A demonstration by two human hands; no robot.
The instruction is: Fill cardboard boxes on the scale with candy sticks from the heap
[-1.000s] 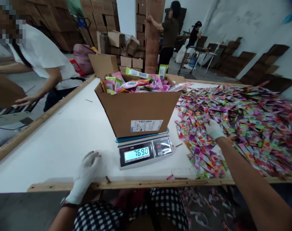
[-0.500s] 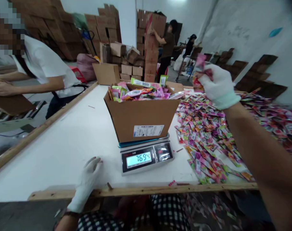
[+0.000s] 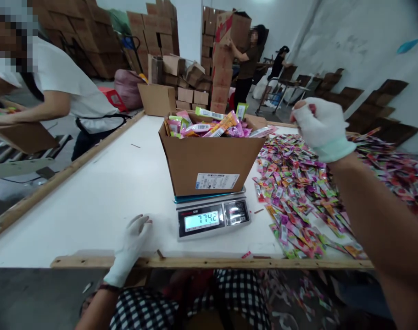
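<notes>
A brown cardboard box [image 3: 212,158] filled with small colourful snack packets [image 3: 212,123] stands on a digital scale [image 3: 214,215], whose lit display reads 7742. An orange packet [image 3: 224,124] lies on top at a slant. My right hand [image 3: 320,121], in a white glove with bare fingertips, is raised to the right of the box. Its fingers are curled closed, and whatever they may hold is hidden. Below it spreads a heap of packets [image 3: 298,183]. My left hand [image 3: 135,236], also gloved, rests on the white tabletop left of the scale, fingers stretched out and holding nothing.
A wooden strip [image 3: 209,262] edges the table [image 3: 122,183]. To the left, a co-worker in a white shirt [image 3: 67,82] handles another carton [image 3: 26,135] on rollers. Stacked cartons [image 3: 153,27] and two more people stand further back. Loose packets litter the floor.
The orange packet now lies on top of the box's contents; the packets seen in my right hand no longer show. The display rose from 7694 to 7742. My left hand stays on the table.
</notes>
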